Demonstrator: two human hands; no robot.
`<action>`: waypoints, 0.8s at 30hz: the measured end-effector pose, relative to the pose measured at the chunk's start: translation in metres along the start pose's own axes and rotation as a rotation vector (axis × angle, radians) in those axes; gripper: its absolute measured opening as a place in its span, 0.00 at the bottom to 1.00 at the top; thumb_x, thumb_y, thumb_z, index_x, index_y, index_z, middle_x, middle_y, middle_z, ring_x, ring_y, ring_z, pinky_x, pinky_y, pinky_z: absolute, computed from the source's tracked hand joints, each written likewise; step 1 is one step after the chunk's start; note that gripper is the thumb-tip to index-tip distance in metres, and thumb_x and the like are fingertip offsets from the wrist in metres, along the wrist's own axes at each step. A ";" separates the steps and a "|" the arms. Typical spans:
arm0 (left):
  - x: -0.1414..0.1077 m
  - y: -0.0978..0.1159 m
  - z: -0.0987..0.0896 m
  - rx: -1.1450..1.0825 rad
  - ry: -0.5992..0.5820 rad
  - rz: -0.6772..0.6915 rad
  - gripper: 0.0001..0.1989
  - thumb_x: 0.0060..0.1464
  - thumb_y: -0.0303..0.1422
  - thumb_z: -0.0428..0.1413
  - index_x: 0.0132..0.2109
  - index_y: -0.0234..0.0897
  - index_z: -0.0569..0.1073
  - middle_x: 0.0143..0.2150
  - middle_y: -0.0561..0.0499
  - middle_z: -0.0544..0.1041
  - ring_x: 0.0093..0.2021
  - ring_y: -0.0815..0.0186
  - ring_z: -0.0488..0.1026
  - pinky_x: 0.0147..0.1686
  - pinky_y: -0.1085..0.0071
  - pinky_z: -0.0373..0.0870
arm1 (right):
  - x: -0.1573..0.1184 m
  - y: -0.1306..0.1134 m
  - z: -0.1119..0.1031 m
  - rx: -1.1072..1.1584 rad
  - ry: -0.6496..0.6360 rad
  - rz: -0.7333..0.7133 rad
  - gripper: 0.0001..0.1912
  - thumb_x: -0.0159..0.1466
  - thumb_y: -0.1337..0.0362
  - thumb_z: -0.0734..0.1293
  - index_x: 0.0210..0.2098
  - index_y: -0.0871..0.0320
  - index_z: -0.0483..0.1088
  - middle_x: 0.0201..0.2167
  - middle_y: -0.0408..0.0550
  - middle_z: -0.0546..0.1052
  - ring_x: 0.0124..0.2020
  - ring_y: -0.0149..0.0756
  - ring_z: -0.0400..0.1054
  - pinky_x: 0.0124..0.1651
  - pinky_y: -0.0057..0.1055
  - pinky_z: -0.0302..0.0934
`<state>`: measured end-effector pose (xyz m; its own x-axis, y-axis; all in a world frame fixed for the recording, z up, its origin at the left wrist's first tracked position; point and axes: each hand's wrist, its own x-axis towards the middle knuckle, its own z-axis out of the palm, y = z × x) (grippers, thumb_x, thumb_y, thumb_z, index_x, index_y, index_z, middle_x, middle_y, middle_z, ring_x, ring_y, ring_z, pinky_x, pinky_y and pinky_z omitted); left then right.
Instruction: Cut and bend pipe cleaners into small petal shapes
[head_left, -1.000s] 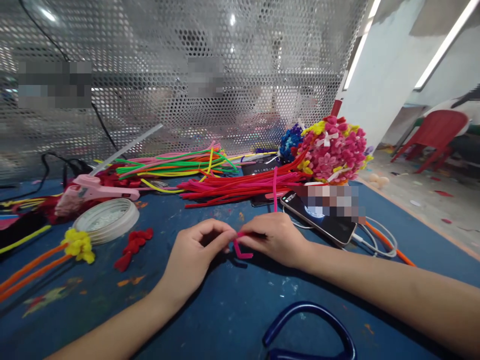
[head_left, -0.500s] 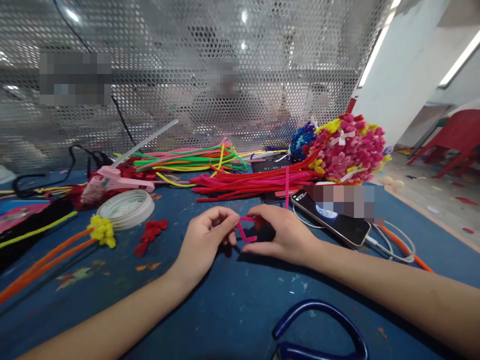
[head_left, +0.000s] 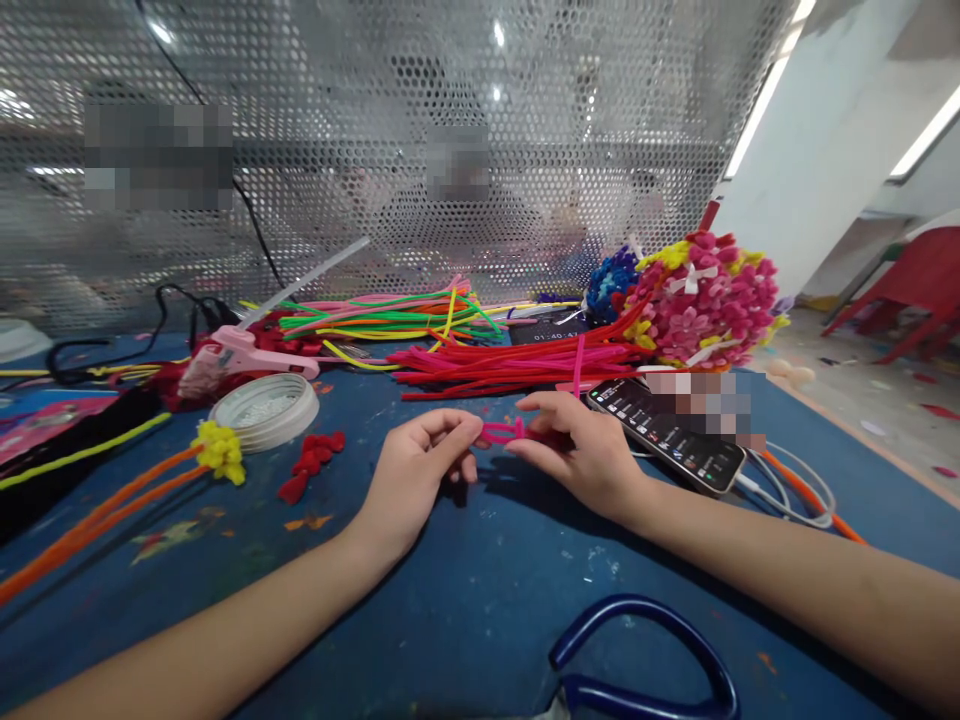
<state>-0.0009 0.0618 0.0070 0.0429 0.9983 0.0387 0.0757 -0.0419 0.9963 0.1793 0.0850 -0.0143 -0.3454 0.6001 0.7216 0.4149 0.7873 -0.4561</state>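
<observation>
My left hand (head_left: 429, 455) is closed, its thumb and forefinger pinching a bright pink pipe cleaner (head_left: 495, 432). The bent end of this pipe cleaner points to the right, towards my right hand (head_left: 577, 445). There the thumb and forefinger are curved and apart, one on either side of the bent end. Behind the right hand a pink length stands upright; whether it belongs to the same piece is hidden. Near the table's front edge lie scissors with dark blue handles (head_left: 652, 690).
Red and pink pipe cleaners (head_left: 517, 365) lie behind my hands, with green ones (head_left: 390, 322) farther back. A pink glue gun (head_left: 247, 355), round white lid (head_left: 277, 425), red fuzzy piece (head_left: 313, 462) and yellow flower (head_left: 219, 452) are left. A phone (head_left: 675, 430) and pink bouquet (head_left: 705, 300) stand right.
The bent pink end has folded up and narrowed beside the left fingertips. My right forefinger has risen slightly. The phone's screen has changed to a list. The whole view has shifted a little.
</observation>
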 end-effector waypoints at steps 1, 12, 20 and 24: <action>0.000 0.000 0.000 0.006 -0.002 0.003 0.11 0.49 0.39 0.56 0.29 0.35 0.71 0.16 0.56 0.69 0.17 0.73 0.63 0.18 0.77 0.59 | 0.000 0.000 0.000 0.010 0.009 0.008 0.15 0.61 0.57 0.64 0.44 0.57 0.63 0.24 0.41 0.74 0.23 0.28 0.69 0.27 0.24 0.62; -0.010 0.004 0.005 0.179 -0.102 0.117 0.09 0.51 0.36 0.56 0.39 0.39 0.75 0.24 0.56 0.74 0.23 0.71 0.68 0.26 0.76 0.65 | -0.001 0.003 0.001 0.026 -0.027 -0.054 0.06 0.62 0.60 0.63 0.33 0.57 0.65 0.22 0.40 0.74 0.21 0.25 0.68 0.25 0.20 0.58; -0.012 0.006 0.005 0.227 -0.129 0.147 0.08 0.51 0.35 0.56 0.37 0.38 0.76 0.27 0.54 0.75 0.23 0.72 0.69 0.26 0.76 0.65 | -0.001 0.000 -0.001 0.037 -0.092 -0.044 0.07 0.64 0.62 0.61 0.30 0.58 0.64 0.22 0.40 0.72 0.22 0.23 0.65 0.25 0.19 0.55; -0.010 0.007 0.004 0.208 -0.133 0.142 0.07 0.51 0.34 0.55 0.34 0.36 0.75 0.23 0.56 0.72 0.23 0.72 0.68 0.26 0.77 0.65 | 0.000 -0.002 -0.003 0.060 -0.175 -0.029 0.07 0.65 0.63 0.59 0.32 0.58 0.64 0.25 0.42 0.73 0.25 0.25 0.66 0.27 0.20 0.57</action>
<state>0.0035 0.0514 0.0133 0.1970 0.9684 0.1529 0.2622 -0.2023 0.9436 0.1808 0.0828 -0.0122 -0.4994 0.5887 0.6356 0.3534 0.8083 -0.4710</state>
